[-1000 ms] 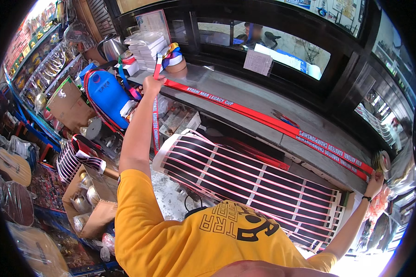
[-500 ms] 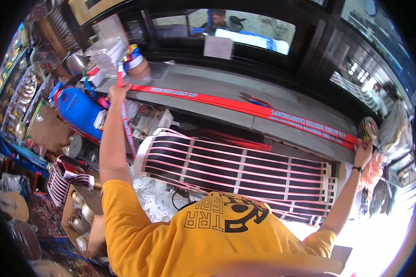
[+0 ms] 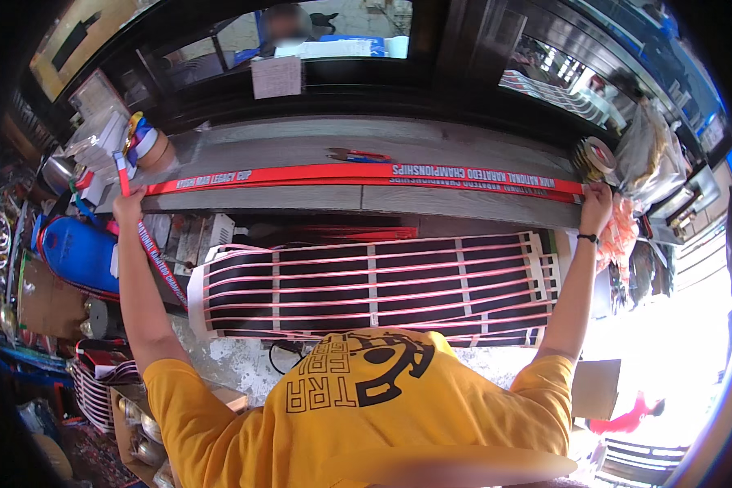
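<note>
A long red ribbon (image 3: 317, 177) with white print is stretched straight between my two hands, along the front of a grey wood-grain counter (image 3: 301, 140). My left hand (image 3: 128, 205) is closed on its left part; a short end sticks up above the fist and a longer length hangs down beside the forearm. At the far right, my right hand (image 3: 597, 207) grips the other end, where the strips lie doubled. A dark band circles that wrist. Behind the ribbon lie small red and blue tools (image 3: 364, 156), too small to make out exactly.
Below the counter spreads a black panel with pink-white strips (image 3: 374, 281). Tape rolls (image 3: 595, 159) and plastic bags (image 3: 652, 154) stand at right. A ribbon spool (image 3: 153, 150), white boxes (image 3: 98, 146) and a blue bag (image 3: 77, 254) crowd the left. Behind glass, a person (image 3: 285, 28) is visible.
The view has shifted, so the ribbon that sloped down to the right runs nearly level. Both hands keep their hold at its two ends. The ribbon stays stretched.
</note>
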{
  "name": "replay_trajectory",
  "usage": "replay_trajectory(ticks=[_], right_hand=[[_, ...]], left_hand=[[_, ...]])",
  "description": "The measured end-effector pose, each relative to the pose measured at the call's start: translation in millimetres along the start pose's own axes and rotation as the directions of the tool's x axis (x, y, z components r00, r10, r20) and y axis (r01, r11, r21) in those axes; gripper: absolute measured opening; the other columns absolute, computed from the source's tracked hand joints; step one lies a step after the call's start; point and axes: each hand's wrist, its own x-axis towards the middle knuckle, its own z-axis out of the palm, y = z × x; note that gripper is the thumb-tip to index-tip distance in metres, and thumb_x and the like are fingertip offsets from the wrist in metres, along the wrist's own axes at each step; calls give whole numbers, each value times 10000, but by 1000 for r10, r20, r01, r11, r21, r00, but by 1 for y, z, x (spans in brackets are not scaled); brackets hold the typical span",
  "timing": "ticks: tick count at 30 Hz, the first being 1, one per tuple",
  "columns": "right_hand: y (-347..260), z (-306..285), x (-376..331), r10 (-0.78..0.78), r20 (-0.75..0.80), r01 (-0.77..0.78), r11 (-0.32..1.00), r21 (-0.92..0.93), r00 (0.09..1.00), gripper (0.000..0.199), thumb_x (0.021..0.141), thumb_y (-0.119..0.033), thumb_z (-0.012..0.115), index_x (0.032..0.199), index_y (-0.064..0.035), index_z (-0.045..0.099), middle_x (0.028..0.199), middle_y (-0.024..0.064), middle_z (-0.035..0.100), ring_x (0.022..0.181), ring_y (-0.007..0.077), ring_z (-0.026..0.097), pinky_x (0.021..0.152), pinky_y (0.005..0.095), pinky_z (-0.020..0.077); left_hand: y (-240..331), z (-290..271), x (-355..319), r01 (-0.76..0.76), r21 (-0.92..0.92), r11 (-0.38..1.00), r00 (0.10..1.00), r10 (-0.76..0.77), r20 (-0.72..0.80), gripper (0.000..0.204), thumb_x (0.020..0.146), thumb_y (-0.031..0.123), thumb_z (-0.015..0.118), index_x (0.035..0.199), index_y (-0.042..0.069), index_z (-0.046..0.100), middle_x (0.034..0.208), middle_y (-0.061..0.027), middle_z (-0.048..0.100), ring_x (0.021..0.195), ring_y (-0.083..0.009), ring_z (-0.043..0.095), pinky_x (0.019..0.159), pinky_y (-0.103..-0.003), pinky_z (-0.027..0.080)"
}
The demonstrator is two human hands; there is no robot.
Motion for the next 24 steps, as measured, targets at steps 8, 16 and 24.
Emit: replay_trajectory(ticks=[8,16,24], right_hand=[[-11,3,-7,-22,-3,22,997,-70,1000,100,742,-60,621,835,-23,621,718,120,628,706,261,611,682,362,472],[-10,3,-7,-77,20,80,969,-236,997,97,736,-60,584,817,-20,621,827,177,638,827,358,602,739,434,459],[-26,5,-13,-205,26,200,909,-365,978,62,745,-56,574,790,-24,602,843,178,644,885,376,590,788,451,454]], left_hand=[[-17,0,20,-39,49,998,998,41,-38,265,783,334,800,934,118,776,506,18,480,378,-113,443,364,-294,336],[-13,-1,18,54,-15,998,999,-54,7,268,810,307,782,983,102,760,508,51,413,372,-86,389,358,-273,306],[-14,2,16,-10,12,1000,999,11,-44,271,811,309,782,990,108,760,575,14,532,377,-94,414,358,-277,318]])
